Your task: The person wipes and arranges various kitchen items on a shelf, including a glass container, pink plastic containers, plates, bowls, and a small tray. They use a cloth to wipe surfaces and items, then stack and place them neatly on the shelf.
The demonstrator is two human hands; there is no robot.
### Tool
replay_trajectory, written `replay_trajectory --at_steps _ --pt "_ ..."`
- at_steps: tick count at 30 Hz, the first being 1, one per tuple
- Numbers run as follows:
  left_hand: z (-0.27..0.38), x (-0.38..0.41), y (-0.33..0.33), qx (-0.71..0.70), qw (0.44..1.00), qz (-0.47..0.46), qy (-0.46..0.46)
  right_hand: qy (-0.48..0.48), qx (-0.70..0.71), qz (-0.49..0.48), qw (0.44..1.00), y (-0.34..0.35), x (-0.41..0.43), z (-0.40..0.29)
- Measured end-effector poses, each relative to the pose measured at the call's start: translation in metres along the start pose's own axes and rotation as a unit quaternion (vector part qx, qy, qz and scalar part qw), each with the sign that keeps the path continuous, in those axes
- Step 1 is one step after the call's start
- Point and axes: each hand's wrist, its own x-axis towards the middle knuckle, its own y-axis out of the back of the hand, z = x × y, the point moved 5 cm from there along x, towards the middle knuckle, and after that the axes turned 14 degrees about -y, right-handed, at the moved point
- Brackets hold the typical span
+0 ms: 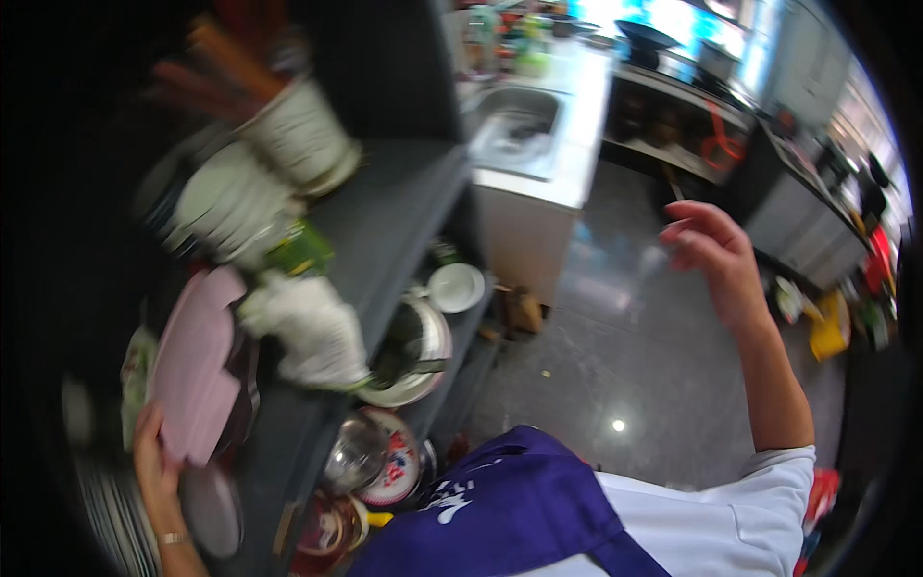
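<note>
At the far left, my left hand (153,447) grips the lower end of a pink plastic container (195,368) that stands on edge on a dark shelf (389,202). Blur hides its exact shape and my fingertips. Right beside it lie a crumpled white plastic bag (310,332) and a green packet (299,249). Behind these leans a stack of white bowls (231,202). My right hand (710,252) is raised over the floor, its fingers loosely bent and apart, with nothing in it.
Lower shelves hold a white bowl (456,287), a large pot (411,353) and a floral enamel basin (393,458). A utensil holder (303,137) stands on the dark shelf. Ahead, a counter (530,187) has a steel sink (519,133). Grey tiled floor (613,346) lies between the units.
</note>
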Motion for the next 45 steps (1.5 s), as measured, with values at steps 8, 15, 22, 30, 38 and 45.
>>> replay_trajectory --at_steps 8,15,22,30,38,45 --pt "0.010 -0.005 -0.018 0.030 0.999 0.015 0.027 0.209 -0.153 -0.337 0.905 -0.287 0.006 -0.101" --pt "0.034 -0.016 -0.031 0.094 0.993 -0.014 0.065 0.366 -0.342 -0.264 0.824 -0.386 0.017 -0.124" --pt "0.035 -0.010 -0.029 0.168 0.982 -0.036 0.075 0.317 -0.466 -0.281 0.777 -0.428 0.006 -0.119" --pt "0.044 0.003 -0.033 0.350 0.935 -0.054 0.025 0.333 -0.521 -0.253 0.744 -0.426 -0.013 -0.120" --pt "0.090 -0.007 -0.068 0.534 0.732 -0.122 -0.406 0.391 -0.575 -0.217 0.685 -0.427 -0.024 -0.123" --pt "0.077 -0.031 -0.126 0.542 0.695 -0.297 -0.367 0.450 -0.510 -0.152 0.717 -0.420 -0.026 -0.123"
